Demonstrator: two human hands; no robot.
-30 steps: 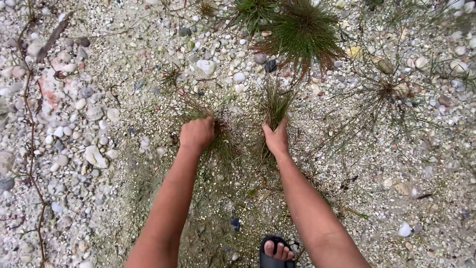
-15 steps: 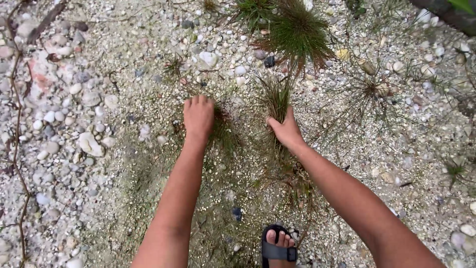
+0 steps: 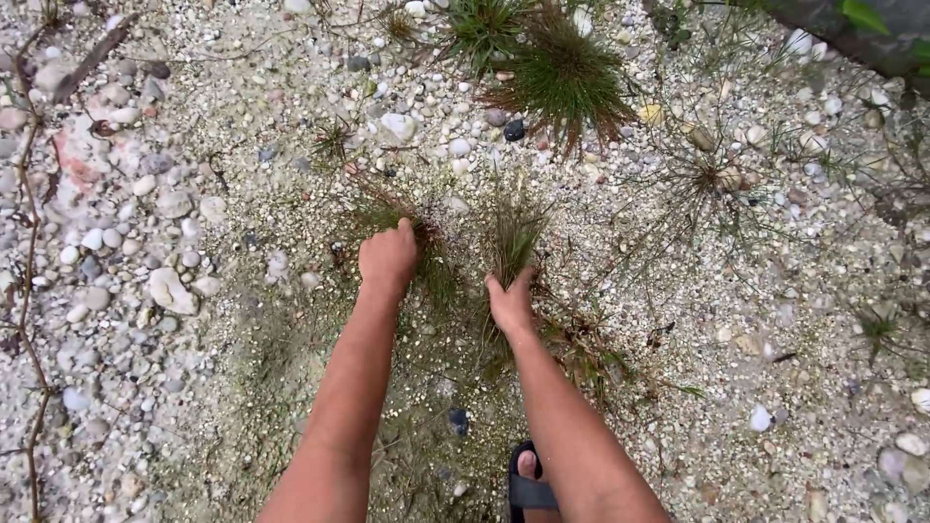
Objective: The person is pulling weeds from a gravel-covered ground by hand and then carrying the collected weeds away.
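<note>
I look down at gravel ground with tufts of thin grass. My left hand (image 3: 387, 257) is closed around a low, spread clump of grass (image 3: 378, 208) growing out of the pebbles. My right hand (image 3: 510, 302) grips the base of a narrower upright grass tuft (image 3: 513, 232) just to the right of the first. Both arms reach forward from the bottom of the view. The stems inside each fist are hidden by my fingers.
A bigger green and brown grass clump (image 3: 562, 77) grows further ahead. A dry wispy plant (image 3: 712, 179) stands at the right. Larger pale stones (image 3: 170, 289) lie at the left beside a thin brown vine (image 3: 27, 252). My sandalled foot (image 3: 528, 479) is at the bottom.
My left hand has curled from lying flat on the clump into a fist around it. My right hand, still gripping its tuft, has drawn back toward me.
</note>
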